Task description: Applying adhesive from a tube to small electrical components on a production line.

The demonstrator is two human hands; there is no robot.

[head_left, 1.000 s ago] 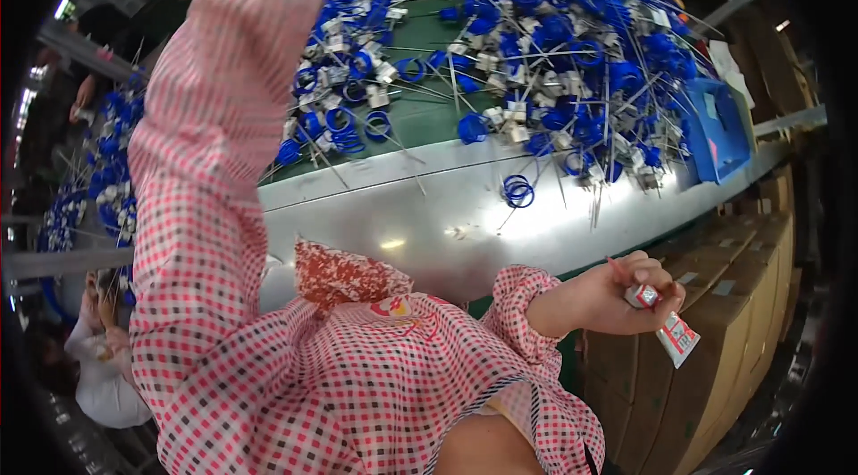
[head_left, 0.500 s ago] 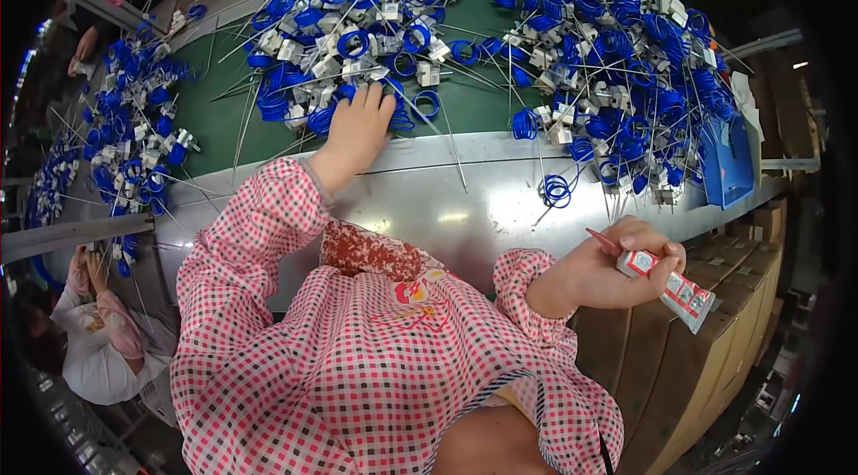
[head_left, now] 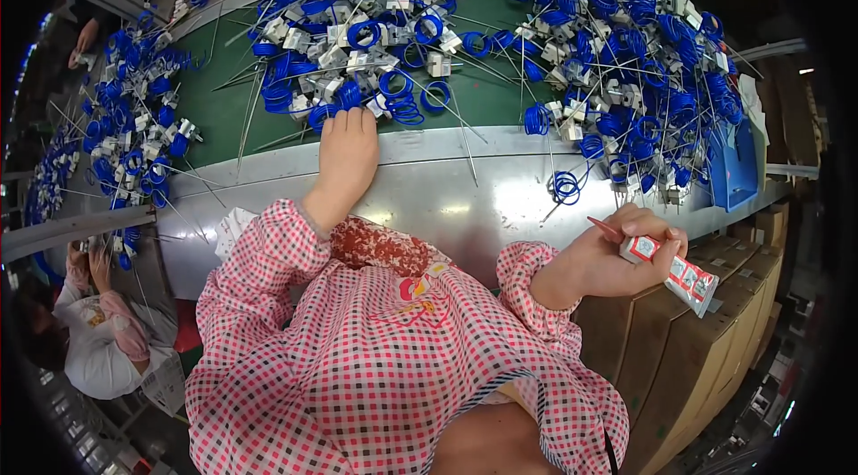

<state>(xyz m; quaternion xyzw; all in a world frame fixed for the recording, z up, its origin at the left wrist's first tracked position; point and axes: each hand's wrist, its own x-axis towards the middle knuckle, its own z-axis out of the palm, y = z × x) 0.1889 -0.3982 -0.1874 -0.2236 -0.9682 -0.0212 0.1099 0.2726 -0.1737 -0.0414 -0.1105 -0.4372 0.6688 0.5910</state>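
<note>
My left hand (head_left: 349,153) rests at the near edge of the middle pile, fingers stretched out side by side. Its fingertips meet a blue wire coil (head_left: 350,96) and lie close to a small white block; the thumb is hidden. In my right hand (head_left: 617,252) is a small red, white and silver squeeze tube (head_left: 686,281), gripped with its crimped end pointing down right. A red pointed tip (head_left: 605,229) sticks out on the left side of that hand. The middle pile (head_left: 362,35) is made of blue wire coils with whitish blocks and thin metal rods.
A second large pile (head_left: 626,73) lies to the right, beside a blue bin (head_left: 737,167). More parts (head_left: 134,126) lie at left, on a green belt (head_left: 214,109) behind a metal table edge (head_left: 447,180). Cardboard boxes (head_left: 706,341) stand at lower right. A co-worker (head_left: 116,341) sits at left.
My left hand has drawn back toward me from the pile, its fingers now closer together. The right hand keeps its hold on the tube. The whole view has shifted slightly.
</note>
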